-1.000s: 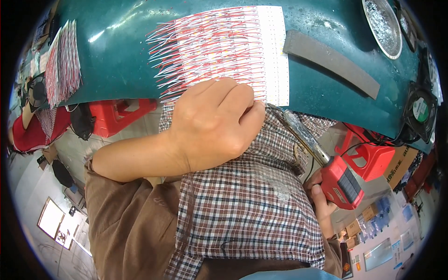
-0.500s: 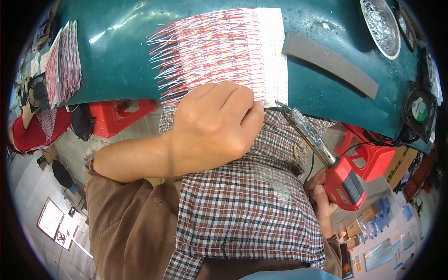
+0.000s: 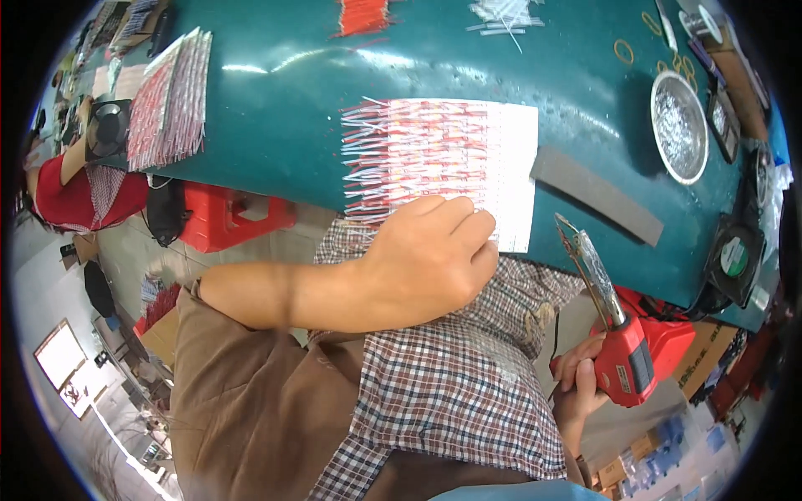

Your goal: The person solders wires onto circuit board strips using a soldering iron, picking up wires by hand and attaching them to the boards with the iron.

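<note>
A white circuit-board sheet lies at the near edge of the green table, with rows of red and white wires whose loose ends stick out past its left side. My left hand is closed over the sheet's near edge, fingers curled under; the fingertips and whatever they pinch are hidden. In my right hand is a soldering gun with a red grip, metal barrel and thin side tube. Its tip points up and away from me, just right of the sheet and apart from it.
Right of the sheet lies a grey bar; beyond it stand a metal bowl and a small black fan. Bundled wired sheets lie at left. Farther back are red wires and white pieces. A co-worker's red sleeve shows at far left.
The soldering gun's tip has moved from the sheet's near right corner to the right, off the sheet. My left hand stays at the near edge. The view has shifted, showing more of the far table.
</note>
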`<state>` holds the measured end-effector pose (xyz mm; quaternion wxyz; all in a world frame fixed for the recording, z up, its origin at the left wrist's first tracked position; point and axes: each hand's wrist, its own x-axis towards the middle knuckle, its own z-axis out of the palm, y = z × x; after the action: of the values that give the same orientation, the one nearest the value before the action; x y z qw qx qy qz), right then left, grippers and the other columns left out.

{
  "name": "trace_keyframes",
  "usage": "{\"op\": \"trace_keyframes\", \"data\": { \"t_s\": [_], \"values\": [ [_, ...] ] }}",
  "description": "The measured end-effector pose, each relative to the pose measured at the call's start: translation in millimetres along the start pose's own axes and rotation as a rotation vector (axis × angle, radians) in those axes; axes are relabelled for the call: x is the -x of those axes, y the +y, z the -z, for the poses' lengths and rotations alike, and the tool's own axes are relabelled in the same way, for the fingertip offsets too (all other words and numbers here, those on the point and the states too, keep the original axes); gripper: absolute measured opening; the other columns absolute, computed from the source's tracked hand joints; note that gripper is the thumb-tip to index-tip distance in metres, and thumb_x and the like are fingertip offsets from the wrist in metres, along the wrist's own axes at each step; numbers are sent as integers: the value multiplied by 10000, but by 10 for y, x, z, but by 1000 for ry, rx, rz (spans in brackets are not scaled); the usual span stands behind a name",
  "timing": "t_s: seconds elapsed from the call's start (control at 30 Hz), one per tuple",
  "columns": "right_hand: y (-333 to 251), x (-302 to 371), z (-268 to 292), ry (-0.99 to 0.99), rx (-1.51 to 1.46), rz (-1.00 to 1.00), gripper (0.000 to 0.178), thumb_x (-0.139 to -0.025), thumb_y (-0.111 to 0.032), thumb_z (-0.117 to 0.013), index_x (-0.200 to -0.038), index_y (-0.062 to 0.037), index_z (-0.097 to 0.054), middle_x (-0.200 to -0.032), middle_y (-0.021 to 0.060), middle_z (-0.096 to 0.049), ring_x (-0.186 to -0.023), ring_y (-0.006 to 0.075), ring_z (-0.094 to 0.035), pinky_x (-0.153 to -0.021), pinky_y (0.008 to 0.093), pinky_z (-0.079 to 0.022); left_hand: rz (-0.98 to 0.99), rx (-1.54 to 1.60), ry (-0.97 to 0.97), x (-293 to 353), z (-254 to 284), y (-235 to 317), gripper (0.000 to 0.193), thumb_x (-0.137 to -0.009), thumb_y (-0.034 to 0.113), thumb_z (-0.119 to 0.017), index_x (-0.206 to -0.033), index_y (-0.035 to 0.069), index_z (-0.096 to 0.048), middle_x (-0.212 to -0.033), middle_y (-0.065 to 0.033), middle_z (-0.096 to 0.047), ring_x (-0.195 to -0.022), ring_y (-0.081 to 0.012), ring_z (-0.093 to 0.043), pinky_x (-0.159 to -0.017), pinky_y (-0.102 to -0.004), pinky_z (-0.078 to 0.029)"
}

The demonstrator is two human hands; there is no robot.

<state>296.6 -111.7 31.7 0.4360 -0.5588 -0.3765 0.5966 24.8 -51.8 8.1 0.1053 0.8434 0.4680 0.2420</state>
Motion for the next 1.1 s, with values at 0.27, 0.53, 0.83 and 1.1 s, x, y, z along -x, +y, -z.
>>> {"op": "trace_keyframes", "data": {
  "t_s": [0.27, 0.53, 0.83, 1.1],
  "values": [
    [-26, -117, -42, 43, 22, 123, 170, -826, -112, -550, -874, 21, -455, -712, 79, -453, -378, 63, -310, -370, 225, -322, 348, -474, 240, -360, 590, -1215, 135, -692, 40, -613, -815, 75, -570, -769, -87, -562, -735, -278, -582, -625, -385, -467],
    [12, -59, 89, 63, 39, 38, 220, -836, -12, -584, -1041, 36, -523, -770, 60, -562, -554, 109, -517, -490, 260, -442, 385, -398, 67, -516, 576, -1639, 235, -663, 53, -619, -847, 79, -476, -761, -126, -549, -730, -340, -567, -607, -429, -434],
    [-187, -361, -14, 51, 110, 174, 218, -805, -46, -675, -1005, -20, -593, -801, 11, -608, -673, 62, -559, -574, 234, -456, 385, -270, 141, -461, 669, -1535, 141, -637, -6, -626, -752, 50, -569, -719, -111, -553, -645, -300, -569, -581, -393, -440],
    [-243, -584, -61, -7, -21, 165, 114, -839, -39, -634, -939, -37, -579, -729, -13, -567, -570, 49, -499, -494, 224, -402, 512, -244, 222, -450, 766, -1444, 124, -684, 41, -706, -774, 37, -622, -734, -90, -554, -564, -225, -522, -558, -351, -424]
  ]
}}
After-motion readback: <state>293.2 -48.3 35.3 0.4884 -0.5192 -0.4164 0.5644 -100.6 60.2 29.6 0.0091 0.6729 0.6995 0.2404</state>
